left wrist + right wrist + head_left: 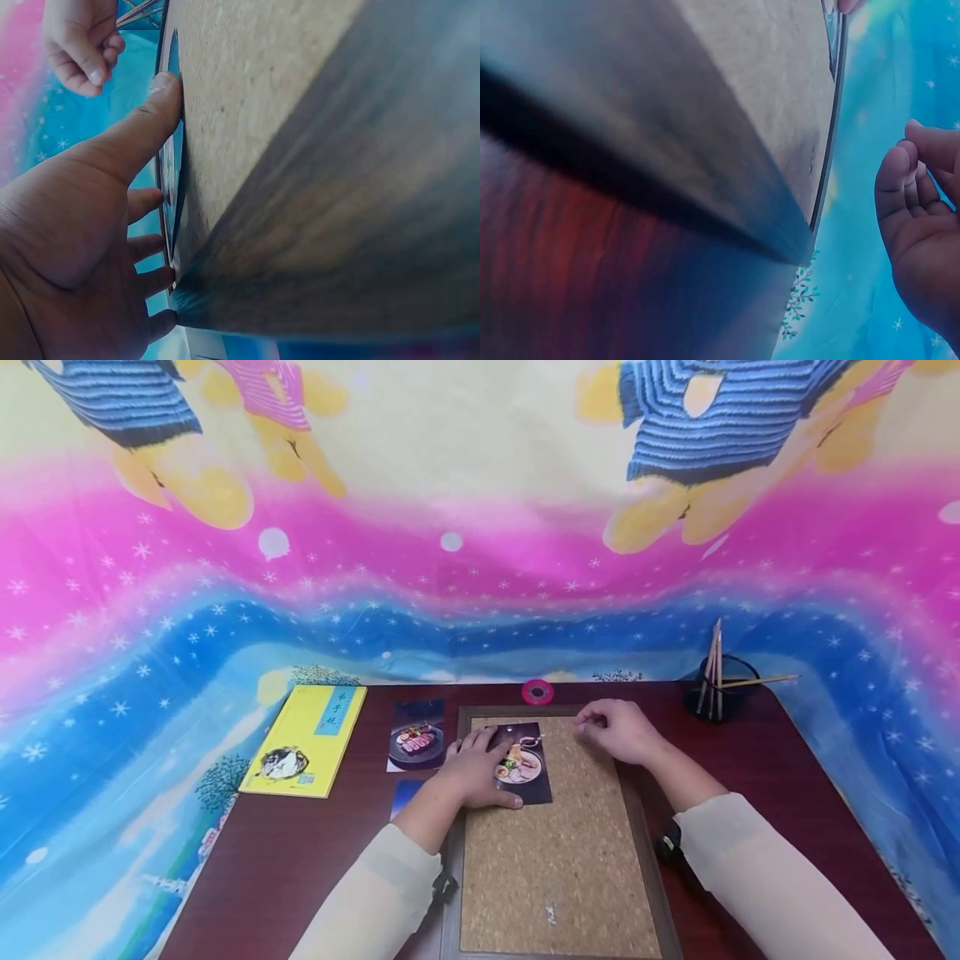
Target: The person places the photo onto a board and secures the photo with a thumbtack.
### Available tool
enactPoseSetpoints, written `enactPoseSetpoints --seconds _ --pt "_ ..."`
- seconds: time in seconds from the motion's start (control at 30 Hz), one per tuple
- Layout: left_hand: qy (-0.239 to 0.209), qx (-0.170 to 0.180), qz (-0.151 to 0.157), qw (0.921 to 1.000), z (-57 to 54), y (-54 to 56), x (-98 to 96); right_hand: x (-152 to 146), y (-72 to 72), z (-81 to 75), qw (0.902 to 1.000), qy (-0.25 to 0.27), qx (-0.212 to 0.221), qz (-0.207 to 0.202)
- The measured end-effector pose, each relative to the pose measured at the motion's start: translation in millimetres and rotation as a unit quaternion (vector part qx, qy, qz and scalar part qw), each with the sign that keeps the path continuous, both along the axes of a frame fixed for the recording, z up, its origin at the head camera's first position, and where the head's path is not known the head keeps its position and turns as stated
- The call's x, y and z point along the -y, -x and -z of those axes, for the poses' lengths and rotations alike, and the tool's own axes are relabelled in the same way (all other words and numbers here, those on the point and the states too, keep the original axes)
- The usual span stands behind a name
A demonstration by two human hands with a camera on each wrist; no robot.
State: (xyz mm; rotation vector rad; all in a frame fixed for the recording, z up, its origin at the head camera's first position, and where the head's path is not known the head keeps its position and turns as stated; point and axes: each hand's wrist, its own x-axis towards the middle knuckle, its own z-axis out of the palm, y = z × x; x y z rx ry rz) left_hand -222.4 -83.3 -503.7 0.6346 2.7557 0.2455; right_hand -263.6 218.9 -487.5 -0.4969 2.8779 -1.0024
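Observation:
A photo of a ramen bowl (534, 785) lies on the upper left of a framed cork board (558, 860). My left hand (474, 768) rests on the photo's left side with its fingers spread, pressing it to the cork. In the left wrist view, the left thumb (163, 94) lies along the photo's edge. A small shiny spot, perhaps a clear pin (510, 728), shows at the photo's top. Just above the board's upper right, my right hand (618, 731) has curled fingers, with thumb and forefinger tips together. Nothing can be made out between them.
A steak photo (416, 739) and a partly hidden blue one (405, 797) lie left of the board. Further left is a yellow book (306, 743). A pink round item (537, 692) sits behind the board. A black pencil cup (716, 697) stands back right. Small clear bits (551, 914) lie on the lower cork.

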Motion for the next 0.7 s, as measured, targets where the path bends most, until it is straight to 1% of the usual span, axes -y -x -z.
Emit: enactPoseSetpoints --seconds 0.13,0.37,0.5,0.6,0.7 --pt "-0.016 0.001 0.003 0.9999 -2.6 -1.5 3.6 -6 -5.4 1.5 0.9999 0.000 -0.011 -0.001" --pt "-0.066 -0.013 0.005 0.9977 0.6 -3.1 15.1 -19 -13.1 4.0 0.9999 0.000 -0.017 0.004" --pt "-0.101 -0.019 0.004 0.9947 1.6 -5.7 26.1 -26 -17.9 4.6 0.9997 0.002 -0.025 0.004" --pt "-0.132 -0.023 0.007 0.9910 0.3 -8.1 35.9 -31 -21.9 5.1 0.9996 0.001 -0.030 0.005" --pt "-0.153 -0.024 0.006 0.9880 -1.5 -11.5 47.2 -35 -25.8 6.2 0.9997 0.004 -0.022 0.012"
